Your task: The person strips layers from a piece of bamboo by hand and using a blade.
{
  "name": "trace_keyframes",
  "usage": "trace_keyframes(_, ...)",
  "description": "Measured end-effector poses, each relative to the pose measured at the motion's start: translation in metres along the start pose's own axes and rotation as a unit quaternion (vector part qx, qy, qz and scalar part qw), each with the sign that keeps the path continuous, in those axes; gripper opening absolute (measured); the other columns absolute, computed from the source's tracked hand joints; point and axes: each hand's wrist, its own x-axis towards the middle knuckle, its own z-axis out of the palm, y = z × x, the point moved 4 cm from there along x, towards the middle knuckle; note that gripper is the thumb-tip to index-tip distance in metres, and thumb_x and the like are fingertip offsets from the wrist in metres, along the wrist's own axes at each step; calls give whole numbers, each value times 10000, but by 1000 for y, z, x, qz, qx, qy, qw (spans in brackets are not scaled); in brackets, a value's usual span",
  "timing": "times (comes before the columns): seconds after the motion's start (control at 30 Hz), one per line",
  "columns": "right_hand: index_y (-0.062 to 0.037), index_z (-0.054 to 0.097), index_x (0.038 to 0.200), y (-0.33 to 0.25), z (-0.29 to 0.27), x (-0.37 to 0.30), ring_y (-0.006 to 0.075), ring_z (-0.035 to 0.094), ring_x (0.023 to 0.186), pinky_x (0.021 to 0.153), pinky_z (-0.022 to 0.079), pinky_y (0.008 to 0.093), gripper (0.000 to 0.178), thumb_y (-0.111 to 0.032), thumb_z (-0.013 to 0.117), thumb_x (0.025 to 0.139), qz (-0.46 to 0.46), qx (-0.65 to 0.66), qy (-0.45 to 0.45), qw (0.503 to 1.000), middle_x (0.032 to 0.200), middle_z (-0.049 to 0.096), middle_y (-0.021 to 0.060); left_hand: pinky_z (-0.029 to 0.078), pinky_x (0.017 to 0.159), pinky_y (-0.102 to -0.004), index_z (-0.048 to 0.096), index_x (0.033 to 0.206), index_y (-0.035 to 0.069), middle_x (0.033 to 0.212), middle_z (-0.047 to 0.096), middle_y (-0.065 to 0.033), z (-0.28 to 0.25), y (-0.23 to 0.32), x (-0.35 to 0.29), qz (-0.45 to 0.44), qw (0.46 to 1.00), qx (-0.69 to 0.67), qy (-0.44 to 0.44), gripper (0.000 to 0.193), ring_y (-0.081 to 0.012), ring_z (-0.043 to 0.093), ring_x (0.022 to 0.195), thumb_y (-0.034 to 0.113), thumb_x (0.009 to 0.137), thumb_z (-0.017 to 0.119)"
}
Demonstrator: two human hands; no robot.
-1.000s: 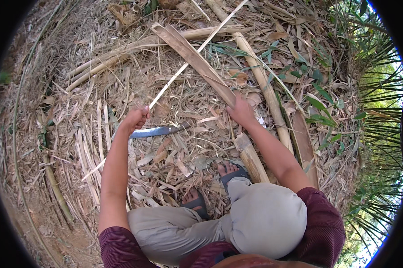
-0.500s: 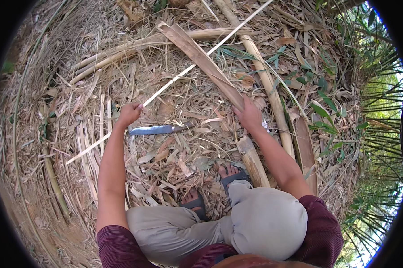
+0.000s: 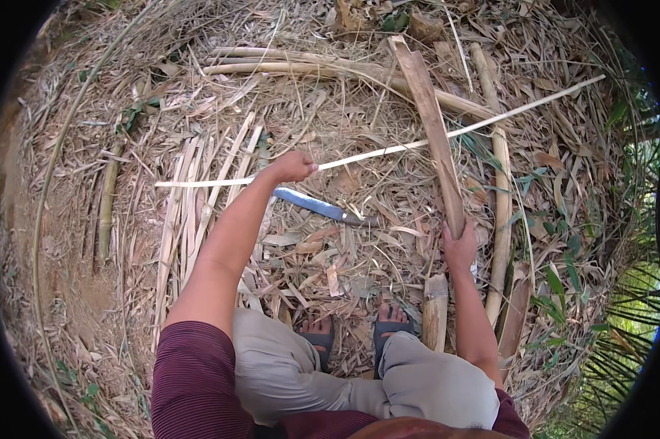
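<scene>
Grey trousers (image 3: 293, 366) nearest, knees bent, maroon sleeves (image 3: 198, 380) either side. Dark sandals (image 3: 320, 339) on both feet, planted on dry litter (image 3: 330, 256). Stub (image 3: 435, 314) of pale wood just right of the right foot, beside the right forearm. Bark (image 3: 515, 307), brown, long, farther right, past that forearm.

Right hand (image 3: 459, 250) holds the near end of the slat (image 3: 436, 121), wide and brown, running away from the person and leaning a bit left. Right fingers closed round that end, partly hidden.

Knife (image 3: 312, 203) flat on the litter between the hands, nearer the left: blade to the left, handle to the right.

Left hand (image 3: 293, 167) a little farther out, fingers pinching the strip (image 3: 370, 154), thin and pale. Strip runs left past the wrist over the pile (image 3: 187, 197) of pale strips, and right, rising away, passing behind the slat.

Right of the slat, a pole (image 3: 501, 219) lies lengthwise; green leaves (image 3: 557, 285) beyond it on the right. Farther out, long sticks (image 3: 286, 69) lie crosswise, the slat's far part crossing in front of them.
</scene>
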Motion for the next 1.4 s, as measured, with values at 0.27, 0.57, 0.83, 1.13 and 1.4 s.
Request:
trace_keyframes(0.27, 36, 487, 1313, 32, 28, 4, 489, 586, 1094, 932, 489, 521, 638, -335, 755, 869, -10, -77, -30, 997, 1216, 594, 296, 479, 662, -413, 693, 790, 13, 656, 642, -111, 9, -26, -11, 4, 999, 32, 20, 391, -245, 582, 629, 350, 972, 614)
trace_keyframes(0.57, 21, 498, 1323, 32, 19, 3, 423, 600, 1137, 941, 499, 506, 680, -418, 747, 867, 9, -69, -44, 997, 1219, 626, 242, 455, 646, -428, 654, 819, -27, 659, 614, -148, 18, -35, -1, 10, 999, 34, 1, 381, -244, 536, 614, 310, 984, 587)
trace_keyframes(0.83, 25, 503, 1372, 10, -7, -31, 363, 557, 1190, 1017, 463, 461, 700, -436, 698, 881, -41, -104, 7, 994, 1218, 636, 200, 482, 618, -438, 683, 864, -14, 668, 634, -161, 33, -75, 6, -17, 996, 76, -50, 382, -285, 618, 596, 319, 1006, 562)
trace_keyframes(1.13, -57, 637, 1152, 21, -126, -135, 338, 589, 1040, 935, 496, 431, 315, -181, 709, 871, -42, -16, 134, 990, 1116, 645, 134, 500, 825, -541, 642, 1012, -38, 1012, 700, -281, 28, -15, -4, 87, 962, 258, 17, 317, -482, 652, 996, 269, 1000, 566)
trace_keyframes(1.4, -32, 649, 1033, 73, -205, -265, 334, 591, 978, 892, 500, 428, 221, -113, 676, 829, 64, -74, 205, 974, 1005, 636, 139, 508, 763, -510, 743, 999, -43, 883, 726, -257, -5, 32, -15, 116, 962, 240, -49, 533, -429, 699, 873, 412, 1047, 469)
